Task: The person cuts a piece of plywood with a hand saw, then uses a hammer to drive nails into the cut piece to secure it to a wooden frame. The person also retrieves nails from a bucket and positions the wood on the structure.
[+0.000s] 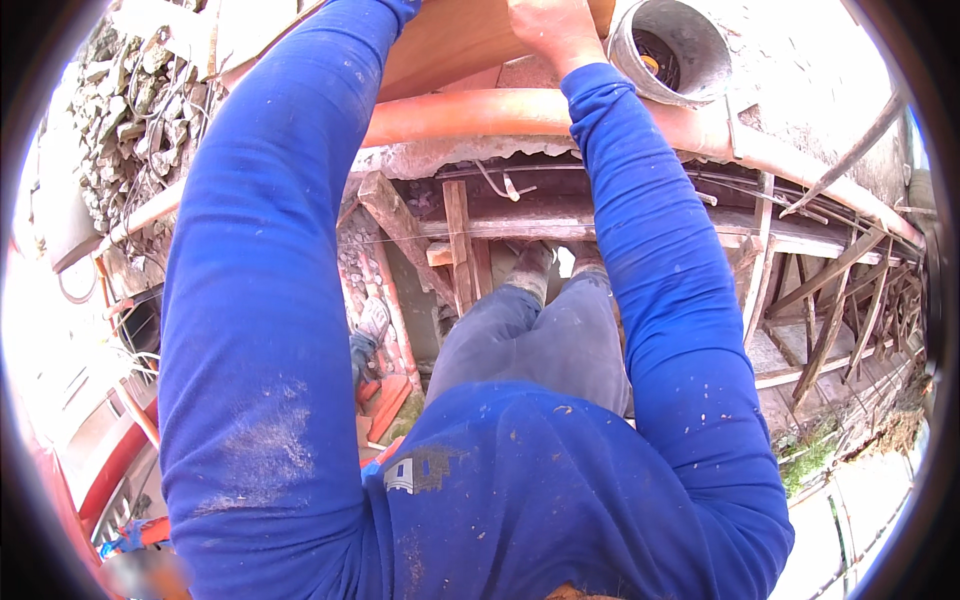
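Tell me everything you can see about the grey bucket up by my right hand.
The bucket is round and grey, its wide open mouth in view and reaching the picture's top edge. Its wall looks dull and smeared; plastic or metal is hard to tell. Inside shows something dark with a small yellow patch. It sits right of centre, just right of your right hand, its lower edge overlapping the orange pipe in view. Whether it touches either, or leans, isn't clear.

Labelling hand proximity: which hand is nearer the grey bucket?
Right. The right hand is just left of the grey bucket; the left hand is out of view past the top edge, its blue sleeve well farther left.
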Demonstrator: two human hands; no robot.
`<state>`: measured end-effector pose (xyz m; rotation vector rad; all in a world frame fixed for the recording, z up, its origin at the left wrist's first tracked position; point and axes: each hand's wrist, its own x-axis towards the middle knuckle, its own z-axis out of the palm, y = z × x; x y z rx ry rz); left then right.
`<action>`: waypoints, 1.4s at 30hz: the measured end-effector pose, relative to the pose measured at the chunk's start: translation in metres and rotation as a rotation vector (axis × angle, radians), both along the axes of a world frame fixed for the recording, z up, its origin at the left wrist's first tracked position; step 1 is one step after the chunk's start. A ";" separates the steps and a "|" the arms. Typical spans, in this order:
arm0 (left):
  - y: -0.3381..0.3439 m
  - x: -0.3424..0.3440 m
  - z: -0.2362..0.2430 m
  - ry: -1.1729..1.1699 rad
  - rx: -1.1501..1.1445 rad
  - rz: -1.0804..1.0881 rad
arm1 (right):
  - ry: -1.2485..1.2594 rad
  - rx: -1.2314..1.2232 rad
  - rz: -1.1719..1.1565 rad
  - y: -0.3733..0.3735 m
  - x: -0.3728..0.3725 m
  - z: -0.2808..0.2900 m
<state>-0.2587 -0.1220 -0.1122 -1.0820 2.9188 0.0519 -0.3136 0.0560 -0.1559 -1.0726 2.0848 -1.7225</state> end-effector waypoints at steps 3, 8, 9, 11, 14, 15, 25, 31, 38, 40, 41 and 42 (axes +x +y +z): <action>-0.005 0.006 0.000 0.034 -0.009 -0.030 | -0.040 0.044 0.024 -0.001 0.001 0.005; 0.007 -0.014 0.002 0.003 0.083 -0.035 | 0.120 -0.034 -0.053 0.024 -0.003 -0.018; -0.006 0.009 0.005 -0.005 0.083 -0.005 | 0.008 0.011 0.016 0.016 0.011 -0.006; -0.011 0.000 -0.026 0.044 0.171 -0.077 | -0.073 0.117 0.005 0.041 0.015 0.003; -0.023 0.001 -0.033 0.087 0.174 -0.110 | -0.146 0.095 0.054 0.082 0.040 0.004; -0.021 -0.004 -0.034 0.089 0.123 -0.119 | -0.109 0.072 0.053 0.103 0.046 0.001; 0.000 0.008 0.009 -0.098 0.063 0.023 | -0.161 0.257 0.059 0.257 0.093 0.019; -0.003 -0.004 0.010 -0.060 0.058 0.001 | -0.191 0.226 0.085 0.254 0.090 0.018; -0.011 -0.008 0.008 -0.046 0.068 0.008 | -0.230 0.245 0.083 0.251 0.089 0.020; -0.012 -0.008 0.008 -0.044 0.065 0.008 | -0.246 0.240 0.086 0.251 0.089 0.021; -0.013 -0.007 0.006 -0.041 0.057 0.007 | -0.240 0.241 0.089 0.250 0.088 0.022; -0.013 -0.007 0.005 -0.039 0.049 0.006 | -0.234 0.242 0.092 0.250 0.087 0.023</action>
